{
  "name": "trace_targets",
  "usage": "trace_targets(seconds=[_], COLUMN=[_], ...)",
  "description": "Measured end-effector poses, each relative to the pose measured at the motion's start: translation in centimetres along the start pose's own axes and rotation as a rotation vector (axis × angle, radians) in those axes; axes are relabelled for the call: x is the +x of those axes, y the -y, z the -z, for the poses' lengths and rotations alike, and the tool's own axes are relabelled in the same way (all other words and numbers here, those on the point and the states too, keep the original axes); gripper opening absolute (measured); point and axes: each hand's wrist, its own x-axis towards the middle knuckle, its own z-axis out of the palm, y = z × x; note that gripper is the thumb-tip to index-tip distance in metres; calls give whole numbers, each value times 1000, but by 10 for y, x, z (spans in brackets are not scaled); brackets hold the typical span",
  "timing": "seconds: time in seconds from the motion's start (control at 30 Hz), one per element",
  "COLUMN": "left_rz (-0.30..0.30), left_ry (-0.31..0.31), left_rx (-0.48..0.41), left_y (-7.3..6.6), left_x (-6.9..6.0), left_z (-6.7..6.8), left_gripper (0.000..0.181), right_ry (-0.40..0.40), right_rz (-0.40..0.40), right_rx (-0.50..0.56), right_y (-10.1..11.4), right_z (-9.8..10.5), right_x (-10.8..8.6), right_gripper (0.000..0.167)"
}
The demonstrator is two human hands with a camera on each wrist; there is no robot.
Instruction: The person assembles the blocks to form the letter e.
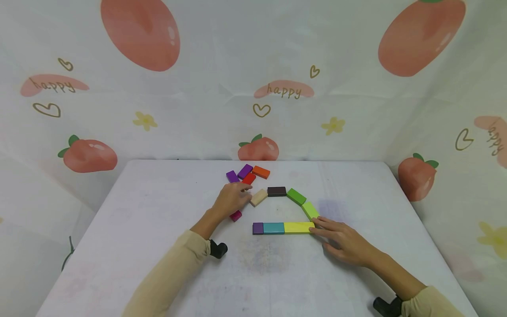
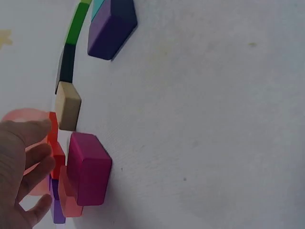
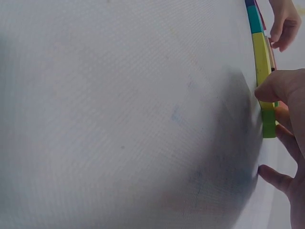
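My left hand [image 1: 231, 197] hovers by a loose group of blocks, its fingers loosely bent with nothing between them. Just right of its fingertips lies a beige block [image 1: 259, 197]. From there a curve runs through a black block [image 1: 277, 191], a green block [image 1: 296, 196] and a light green block [image 1: 310, 211]. Below the curve, a purple block [image 1: 258, 228], a teal block [image 1: 273, 228] and a long yellow block [image 1: 299, 227] form a straight row. Fingers of my right hand [image 1: 346, 241] rest at the corner where yellow and light green meet, fairly straight.
Around the left hand lie a magenta block [image 1: 236, 215], a red block [image 1: 248, 178], an orange block [image 1: 261, 172] and two purple ones. A salmon block [image 2: 70, 198] shows in the left wrist view. Behind the white table [image 1: 158, 264] hangs a fruit-printed cloth [image 1: 214, 123].
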Motion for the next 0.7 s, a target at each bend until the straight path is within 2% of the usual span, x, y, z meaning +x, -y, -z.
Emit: trace_targets(seconds=[0.17,0.27,0.57,0.7], left_rz=[77,119,190,203], left_ry=[-67,-84,-77,-68], left_rx=[28,30,89,119], left_y=[4,5,7,8], left_x=[6,10,18,20], left_z=[2,4,3,0], left_gripper=[39,45,56,59], right_ry=[1,3,10,11], right_rz=[-2,-2,-14,-14], right_rx=[-5,-6,4,6], right_y=[-1,-1,1,1], right_z=[-1,-1,1,1], right_x=[-1,0,0,0], right_gripper=[53,52,52,51])
